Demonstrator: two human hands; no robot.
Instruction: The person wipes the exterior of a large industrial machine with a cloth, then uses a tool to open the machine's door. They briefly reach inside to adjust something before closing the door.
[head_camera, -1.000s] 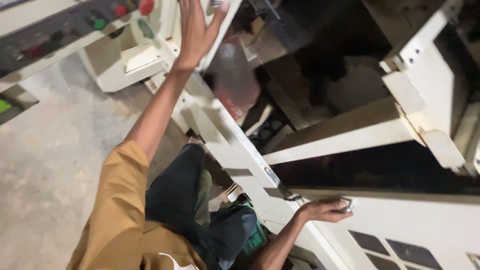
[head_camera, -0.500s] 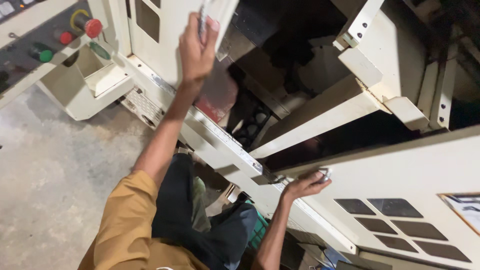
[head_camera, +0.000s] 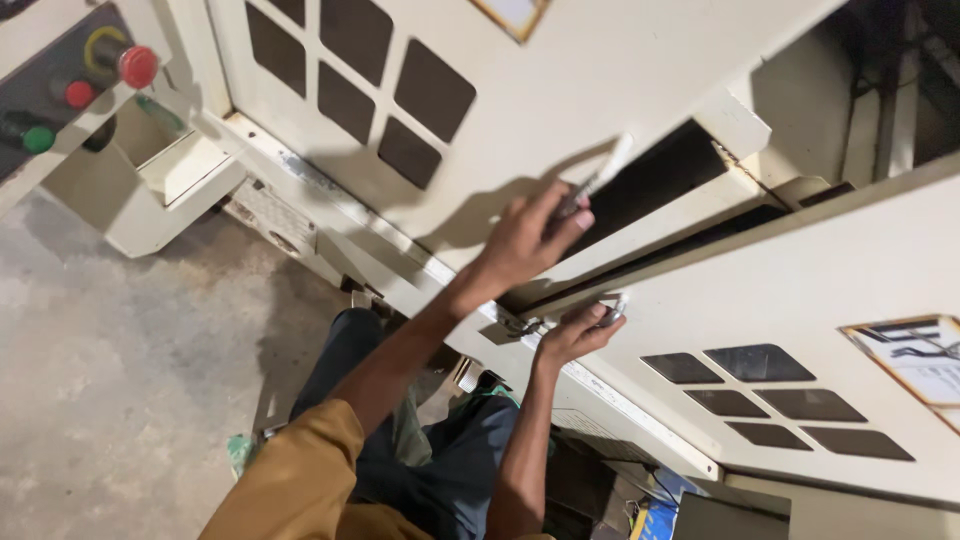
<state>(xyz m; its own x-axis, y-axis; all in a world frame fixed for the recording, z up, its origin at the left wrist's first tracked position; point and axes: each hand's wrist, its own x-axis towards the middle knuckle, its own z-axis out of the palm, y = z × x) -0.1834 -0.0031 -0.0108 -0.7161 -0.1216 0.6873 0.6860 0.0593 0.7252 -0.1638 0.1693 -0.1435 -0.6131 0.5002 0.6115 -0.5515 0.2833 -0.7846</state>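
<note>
My left hand (head_camera: 525, 240) is shut on the thin metal handle (head_camera: 598, 180) at the edge of the cream left sliding door (head_camera: 560, 80) of a machine. My right hand (head_camera: 578, 335) grips the small metal handle (head_camera: 612, 312) on the edge of the cream right door (head_camera: 800, 290). Both doors have dark window panels. Between them only a narrow dark gap (head_camera: 665, 175) into the machine shows.
A control panel (head_camera: 60, 90) with red and green buttons and a cream box below it sit at the upper left. Grey concrete floor (head_camera: 110, 380) lies to the left. My dark-trousered legs (head_camera: 440, 470) stand close against the machine base.
The two doors have slid toward each other, and the wide dark opening has shrunk to a narrow gap. My left hand came down and right with its door. My right hand stays on its handle.
</note>
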